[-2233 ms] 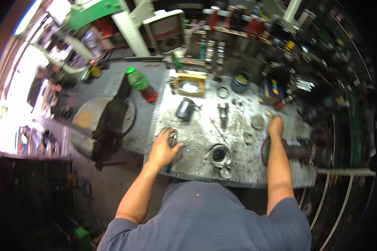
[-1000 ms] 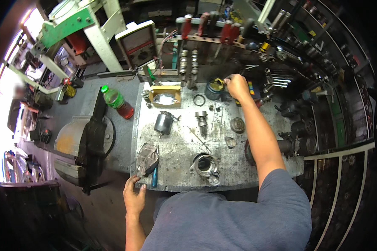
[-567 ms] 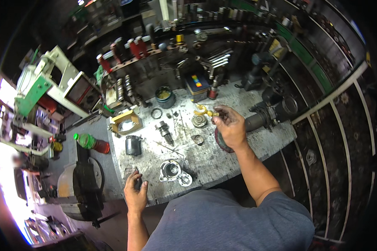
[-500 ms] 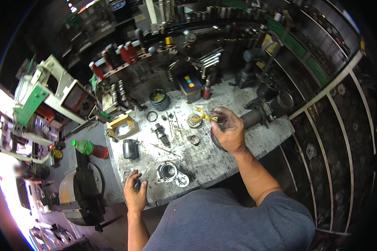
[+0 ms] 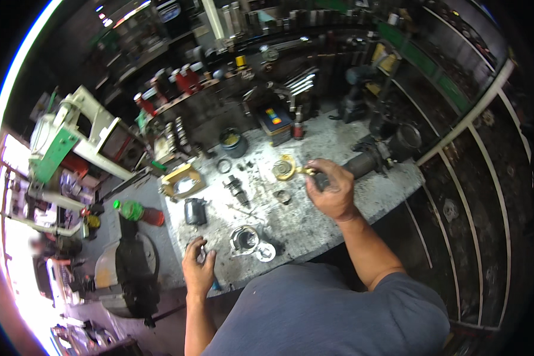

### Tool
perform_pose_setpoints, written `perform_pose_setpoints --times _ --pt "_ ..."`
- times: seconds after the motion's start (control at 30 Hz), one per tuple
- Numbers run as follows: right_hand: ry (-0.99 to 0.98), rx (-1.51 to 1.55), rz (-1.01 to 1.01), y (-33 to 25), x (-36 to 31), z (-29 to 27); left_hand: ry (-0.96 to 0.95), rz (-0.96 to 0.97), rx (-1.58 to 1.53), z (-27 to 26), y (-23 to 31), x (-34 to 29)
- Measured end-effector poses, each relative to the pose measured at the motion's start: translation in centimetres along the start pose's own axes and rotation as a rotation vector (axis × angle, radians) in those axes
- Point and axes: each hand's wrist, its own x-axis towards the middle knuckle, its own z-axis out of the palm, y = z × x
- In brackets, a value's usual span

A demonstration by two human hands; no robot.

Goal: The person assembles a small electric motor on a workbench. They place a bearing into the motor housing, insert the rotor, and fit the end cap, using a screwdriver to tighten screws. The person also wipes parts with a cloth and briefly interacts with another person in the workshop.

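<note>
My right hand (image 5: 333, 190) pinches a yellow forked lever (image 5: 303, 170) between thumb and fingers. Its forked end hangs over or beside a round metal part (image 5: 282, 168) on the workbench (image 5: 296, 237); whether they touch I cannot tell. My left hand (image 5: 198, 264) hovers at the bench's front edge, thumb and fingers apart, holding nothing that I can see. Beside it lies an open metal housing (image 5: 244, 240) with a round-holed nose. Farther in are a geared shaft (image 5: 237, 191), a dark cylinder (image 5: 195, 211) and a small metal ring (image 5: 283, 197).
A bench vise (image 5: 124, 267) and a green-capped bottle of red liquid (image 5: 139, 212) stand at left. Behind the parts are an open carton (image 5: 181, 181), a dark tin (image 5: 232, 143) and a dark box (image 5: 273, 124). A large cylindrical motor (image 5: 368, 163) lies at right.
The forked lever has turned in my right hand, its prongs now lower and around or over the round part. The whole view has shifted slightly; my left hand stays near the bench edge.
</note>
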Motion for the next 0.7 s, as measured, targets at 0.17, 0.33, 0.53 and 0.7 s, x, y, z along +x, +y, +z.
perform_pose_setpoints --times 0.17,0.33,0.53,0.7 --pt "-0.105 0.071 0.240 -0.4 -0.6 1.3 -0.026 -0.172 -0.037 1.5 -0.9 3.7" --pt "-0.162 0.166 0.326 -0.7 -2.7 1.7 -0.201 -0.171 0.243 7.6 -1.0 13.8" --pt "-0.180 0.142 0.384 -0.1 -5.4 -0.3 -0.356 -0.371 0.566 15.1 -4.1 27.1" --pt "-0.150 0.107 0.499 1.2 -8.4 -3.1 -0.404 -0.374 0.648 18.1 -6.5 29.4"
